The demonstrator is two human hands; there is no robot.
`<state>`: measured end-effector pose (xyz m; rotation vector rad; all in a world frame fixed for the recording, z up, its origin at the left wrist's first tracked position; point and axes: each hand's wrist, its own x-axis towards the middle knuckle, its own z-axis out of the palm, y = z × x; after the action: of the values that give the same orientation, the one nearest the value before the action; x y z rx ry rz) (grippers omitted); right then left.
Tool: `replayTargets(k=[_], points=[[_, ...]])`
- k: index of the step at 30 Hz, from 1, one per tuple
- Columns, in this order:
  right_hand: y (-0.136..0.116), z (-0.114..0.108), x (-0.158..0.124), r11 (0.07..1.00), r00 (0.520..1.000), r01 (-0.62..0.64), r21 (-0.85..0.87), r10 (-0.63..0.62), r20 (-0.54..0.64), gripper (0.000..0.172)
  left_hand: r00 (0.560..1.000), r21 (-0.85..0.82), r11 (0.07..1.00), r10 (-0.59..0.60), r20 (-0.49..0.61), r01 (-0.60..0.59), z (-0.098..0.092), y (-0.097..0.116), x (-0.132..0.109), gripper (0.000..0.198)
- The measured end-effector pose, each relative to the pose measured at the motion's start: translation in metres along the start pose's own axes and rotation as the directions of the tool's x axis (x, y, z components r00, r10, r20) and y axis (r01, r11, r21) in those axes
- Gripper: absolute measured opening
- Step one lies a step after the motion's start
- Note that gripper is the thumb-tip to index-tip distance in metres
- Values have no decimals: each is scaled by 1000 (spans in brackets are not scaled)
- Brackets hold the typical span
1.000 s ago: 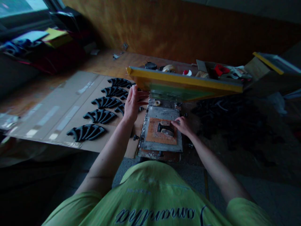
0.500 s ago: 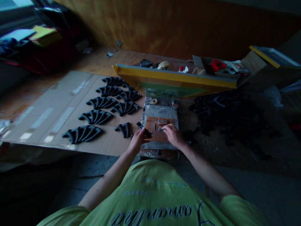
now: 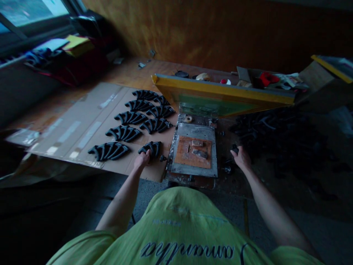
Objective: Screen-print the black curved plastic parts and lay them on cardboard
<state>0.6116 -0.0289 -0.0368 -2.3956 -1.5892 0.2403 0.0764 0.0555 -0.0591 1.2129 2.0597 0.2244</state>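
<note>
My left hand [image 3: 142, 159] is on the cardboard, its fingers closed on a black curved handle-like part [image 3: 143, 149] at the near end of a short row of like parts [image 3: 156, 147]. To the right of the metal plate [image 3: 179, 129], my right hand [image 3: 242, 157] grips another black part [image 3: 235, 148], partly hidden by the fingers. Between the hands, the plate carries a brown board [image 3: 182, 156] with small blocks [image 3: 200, 153] fixed or lying on it; no hand touches it.
Several fanned rows of black parts [image 3: 109, 151] lie on the cardboard sheet [image 3: 77, 117]. A yellow-edged screen frame [image 3: 220, 88] stands tilted behind the plate. A dark heap of parts [image 3: 281, 140] is at right. A tape roll [image 3: 188, 119] sits at the plate's back.
My left hand has carried a black part left from the plate to the short row. My right hand has moved right, off the board, and now holds a black part.
</note>
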Motion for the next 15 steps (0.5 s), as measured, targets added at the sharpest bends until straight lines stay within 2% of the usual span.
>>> replayTargets(k=[2,4,7,10,11,13,15], points=[[-36,0,-1,976,996,93,199,-89,-26,37,996,102,992,-77,54,71,-8,11,4,54],[-75,4,-6,901,964,259,347,-264,-34,33,991,194,978,-99,95,79,-22,25,4,55],[-128,15,-17,801,880,437,408,-475,-11,26,994,155,984,77,81,-89,-41,62,-5,52],[-163,26,-21,777,817,538,327,-576,27,25,944,-90,942,328,25,-325,-52,123,-26,56],[-171,29,-21,771,797,570,286,-602,34,23,897,-272,860,441,-29,-431,-54,147,-35,59],[-180,34,-21,752,765,623,214,-643,35,24,801,-608,568,563,-203,-554,-58,193,-54,66],[-183,36,-22,731,739,660,173,-674,26,28,742,-728,353,594,-311,-588,-61,227,-74,67]])
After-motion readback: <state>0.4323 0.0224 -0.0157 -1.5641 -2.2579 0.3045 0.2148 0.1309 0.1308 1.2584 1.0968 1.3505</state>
